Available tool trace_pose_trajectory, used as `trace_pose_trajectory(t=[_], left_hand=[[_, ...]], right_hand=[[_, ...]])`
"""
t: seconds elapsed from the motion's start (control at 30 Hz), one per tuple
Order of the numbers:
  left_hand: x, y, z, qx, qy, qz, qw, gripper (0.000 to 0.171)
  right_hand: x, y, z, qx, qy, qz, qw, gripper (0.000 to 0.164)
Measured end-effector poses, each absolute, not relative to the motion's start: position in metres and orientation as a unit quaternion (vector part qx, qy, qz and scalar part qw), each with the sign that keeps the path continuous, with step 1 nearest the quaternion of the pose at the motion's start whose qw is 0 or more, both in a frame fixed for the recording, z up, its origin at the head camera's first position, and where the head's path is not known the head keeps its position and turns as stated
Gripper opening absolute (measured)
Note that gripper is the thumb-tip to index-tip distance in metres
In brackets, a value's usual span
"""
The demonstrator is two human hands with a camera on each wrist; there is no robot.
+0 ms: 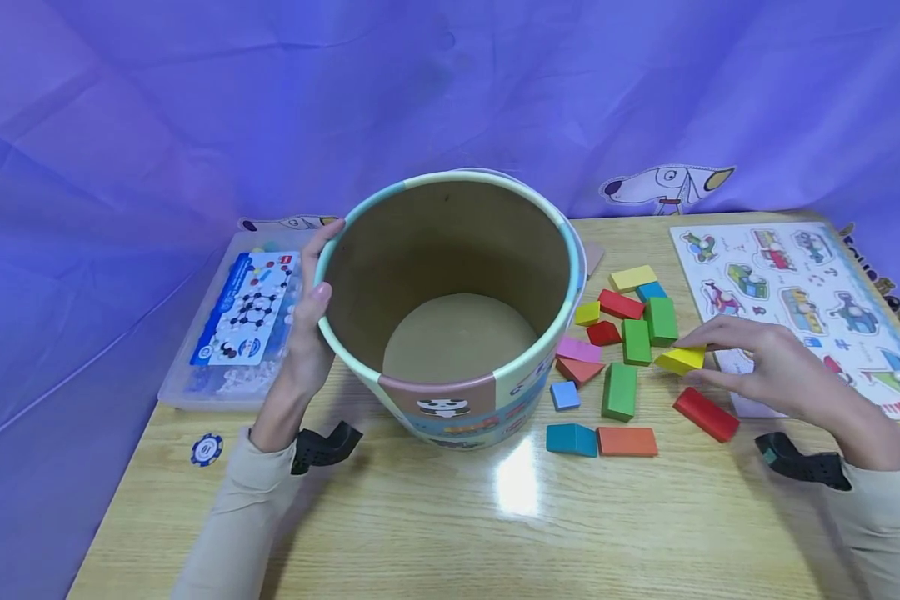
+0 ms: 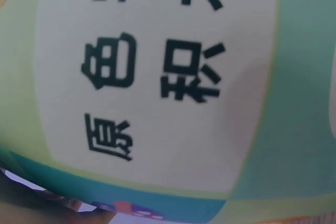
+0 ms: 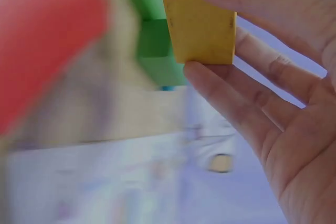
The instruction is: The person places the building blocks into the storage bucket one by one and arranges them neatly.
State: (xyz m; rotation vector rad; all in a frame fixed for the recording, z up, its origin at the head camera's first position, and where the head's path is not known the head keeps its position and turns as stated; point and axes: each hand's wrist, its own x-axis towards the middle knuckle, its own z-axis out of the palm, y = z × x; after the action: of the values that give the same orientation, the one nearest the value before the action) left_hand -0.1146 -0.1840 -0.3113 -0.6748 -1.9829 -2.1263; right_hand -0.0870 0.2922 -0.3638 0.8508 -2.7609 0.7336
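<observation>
My left hand (image 1: 307,342) grips a large round bucket (image 1: 456,398) by its left rim, with thumb and fingers at the edge. The bucket's open mouth shows a bare inside floor, and its printed outer wall (image 2: 157,129) fills the left wrist view. Between thumb and fingertips, my right hand (image 1: 783,367) pinches a yellow block (image 1: 681,360). In the right wrist view, that yellow block (image 3: 202,30) shows a flat face, with green blocks (image 3: 157,51) behind it. Beneath the right hand lies a red block (image 1: 707,414) on the table.
Several coloured blocks, among them a green one (image 1: 619,392), an orange one (image 1: 627,442) and a teal one (image 1: 572,440), lie right of the bucket. A picture puzzle board (image 1: 776,296) is at far right. At left are a clear plastic box (image 1: 210,379) and a blue-and-white chip (image 1: 207,450).
</observation>
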Motion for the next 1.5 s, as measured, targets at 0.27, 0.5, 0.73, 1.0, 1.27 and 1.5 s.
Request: trace_pose_trajectory(t=[0.27,0.5,0.73,1.0,1.27,1.5], left_hand=[[-0.116,-0.182,-0.312,-0.237,-0.647,-0.718,0.096,0.068],[-0.119,-0.181,-0.316,-0.247,-0.638,-0.722,0.097,0.069],[-0.122,-0.179,-0.318,-0.250,-0.632,-0.728,0.096,0.067],[-0.122,-0.175,-0.316,-0.263,-0.626,-0.728,0.097,0.067],[-0.123,-0.175,-0.317,-0.267,-0.632,-0.719,0.111,0.066],[-0.123,-0.176,-0.318,-0.266,-0.626,-0.725,0.106,0.066]], right_hand=[[-0.098,0.266,-0.291,0.346,-0.873,0.286,0.190,0.039],[-0.110,0.211,-0.220,0.385,-0.820,0.389,0.169,0.051],[-0.130,0.154,-0.204,0.446,-0.771,0.426,0.161,0.048],[-0.138,0.120,-0.216,0.454,-0.770,0.420,0.157,0.042],[-0.138,0.117,-0.219,0.467,-0.755,0.434,0.152,0.040],[-0.133,0.146,-0.223,0.441,-0.768,0.438,0.153,0.047]])
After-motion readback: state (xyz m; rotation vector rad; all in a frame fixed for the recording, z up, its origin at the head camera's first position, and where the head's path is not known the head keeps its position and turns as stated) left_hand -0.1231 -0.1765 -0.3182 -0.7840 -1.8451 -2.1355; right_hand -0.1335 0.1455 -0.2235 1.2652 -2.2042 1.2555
